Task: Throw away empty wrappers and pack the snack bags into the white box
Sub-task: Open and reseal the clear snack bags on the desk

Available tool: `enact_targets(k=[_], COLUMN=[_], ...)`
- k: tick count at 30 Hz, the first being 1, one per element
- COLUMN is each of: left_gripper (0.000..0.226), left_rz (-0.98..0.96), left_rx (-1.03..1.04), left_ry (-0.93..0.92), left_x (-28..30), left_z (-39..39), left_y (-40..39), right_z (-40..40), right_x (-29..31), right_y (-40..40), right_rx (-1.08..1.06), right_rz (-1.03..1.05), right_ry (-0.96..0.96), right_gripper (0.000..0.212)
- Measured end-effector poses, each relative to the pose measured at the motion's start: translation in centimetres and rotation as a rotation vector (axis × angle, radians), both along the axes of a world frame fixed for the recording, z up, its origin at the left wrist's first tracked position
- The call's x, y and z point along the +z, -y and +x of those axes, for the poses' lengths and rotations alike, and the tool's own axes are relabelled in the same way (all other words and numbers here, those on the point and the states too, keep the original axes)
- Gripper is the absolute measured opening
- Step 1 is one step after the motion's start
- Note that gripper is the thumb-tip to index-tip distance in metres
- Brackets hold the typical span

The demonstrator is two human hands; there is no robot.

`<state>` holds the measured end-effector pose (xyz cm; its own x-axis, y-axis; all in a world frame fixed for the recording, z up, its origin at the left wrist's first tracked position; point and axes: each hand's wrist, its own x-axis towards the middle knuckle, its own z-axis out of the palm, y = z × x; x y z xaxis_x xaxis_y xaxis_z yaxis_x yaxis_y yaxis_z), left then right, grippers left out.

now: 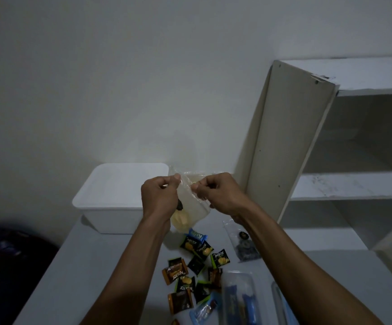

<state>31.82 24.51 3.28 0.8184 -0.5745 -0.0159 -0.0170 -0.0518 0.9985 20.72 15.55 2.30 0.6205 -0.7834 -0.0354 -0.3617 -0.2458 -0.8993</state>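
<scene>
Both hands are holding a clear plastic snack bag (191, 202) with pale yellow contents above the grey counter (110, 261) — the left hand (159, 198) and right hand (218, 192) each pinching its top edge in a tight grip. It is hanging just beside the white rectangular plastic box (117, 195).

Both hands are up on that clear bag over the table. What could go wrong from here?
1. The left hand and right hand pinch only the top of the clear bag; its yellowish contents hang low, so if the top opens or a grip slips they may spill.
2. The bag hangs beside the white box, not over it, above the small snack packets; a drop would likely land among them.
</scene>
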Motion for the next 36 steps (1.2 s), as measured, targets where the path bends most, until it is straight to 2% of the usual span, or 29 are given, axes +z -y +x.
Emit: enact_targets(k=[3, 5, 8, 12, 16, 19, 21, 24, 27, 29, 32, 34, 36], left_gripper=[0.019, 0.017, 0.017, 0.031, 0.031, 0.027, 0.025, 0.016, 0.025, 0.032, 0.035, 0.032, 0.022], left_rz=[0.056, 0.094, 0.090, 0.116, 0.156, 0.125, 0.097, 0.073, 0.069, 0.043, 0.035, 0.041, 0.001], left_rx=[-0.047, -0.070, -0.064, -0.076, -0.097, -0.068, -0.026, 0.004, 0.009, 0.070, 0.229, 0.195, 0.067], left_ry=[-0.038, -0.019, -0.044, -0.010, 0.006, -0.051, -0.102, -0.164, -0.183, -0.158, -0.003, 0.046, 0.023], left_x=[-0.7, -1.1, -1.4, -1.5, -1.9, -1.9, -2.2, -2.5, -2.6, -2.7, -3.5, -3.9, -4.1], left_z=[0.0, -0.4, -0.5, -0.2, -0.5, -0.5, -0.4, -0.1, 0.1, 0.0, 1.0, 2.3, 3.4], left_y=[0.0, 0.0, -0.1, -0.3, -0.5, -0.4, -0.3, -0.3, -0.5, -0.9, -2.1, -2.8, -3.4], right_z=[0.2, 0.3, 0.1, -0.2, 0.2, 0.1, -0.3, -0.5, 0.1, 0.3, -0.4, -1.1, -1.7], right_x=[0.0, 0.2, 0.1, -0.4, -0.8, -1.1, -1.5, -2.7, -3.7, -3.8, -3.3, -2.9, -2.4], right_y=[-0.5, -0.8, -1.0, -1.1, -1.5, -2.0, -2.8, -3.8, -4.0, -4.0, -3.6, -3.1, -2.8], right_rx=[-0.038, -0.046, -0.025, -0.037, -0.079, -0.103, -0.086, -0.106, -0.169, -0.233, -0.254, -0.202, -0.152], right_rz=[0.054, 0.058, 0.086, 0.105, 0.123, 0.112, 0.079, -0.130, -0.243, -0.246, -0.179, -0.104, -0.061], right_ry=[0.124, 0.170, 0.149, 0.136, 0.166, 0.194, 0.219, 0.172, 0.258, 0.310, 0.287, 0.276, 0.277], right_gripper=[0.022, 0.021, 0.020, 0.024, 0.027, 0.024, 0.022, 0.022, 0.012, 0.013, 0.010, 0.008, 0.006])
